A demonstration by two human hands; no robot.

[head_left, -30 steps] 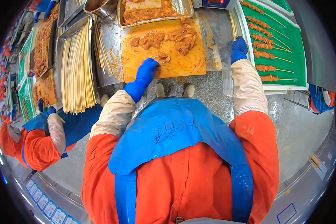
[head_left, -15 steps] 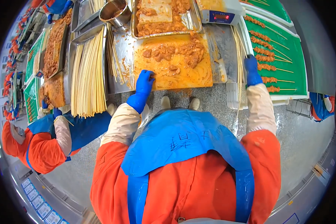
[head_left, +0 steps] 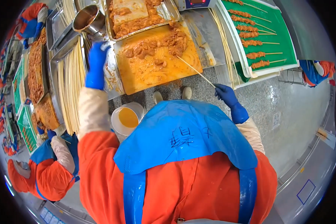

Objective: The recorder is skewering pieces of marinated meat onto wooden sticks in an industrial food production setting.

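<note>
My blue-gloved left hand (head_left: 97, 59) is raised at the board's left edge, just below a steel pitcher (head_left: 86, 18); its fingers are blurred and what they touch is unclear. My right hand (head_left: 226, 95) grips a long wooden skewer (head_left: 198, 72), held diagonally with its far tip at the meat pieces (head_left: 171, 44) on the orange cutting board (head_left: 138, 80). A steel tray of bare skewers (head_left: 69, 86) lies left of the board. More loose skewers (head_left: 224, 41) lie to its right, beside a knife (head_left: 205, 48). A steel tray of meat (head_left: 134, 26) sits behind the board.
A green-lined tray with meat skewers (head_left: 272, 37) is at right, a scale (head_left: 196, 3) at back. A bucket of yellow liquid (head_left: 127, 118) stands below the board. A co-worker (head_left: 44, 179) works at left; others are farther off at both sides.
My left hand has moved up and left from the board. My right hand has left the tray's edge, moving down and left, and now holds a skewer over the board.
</note>
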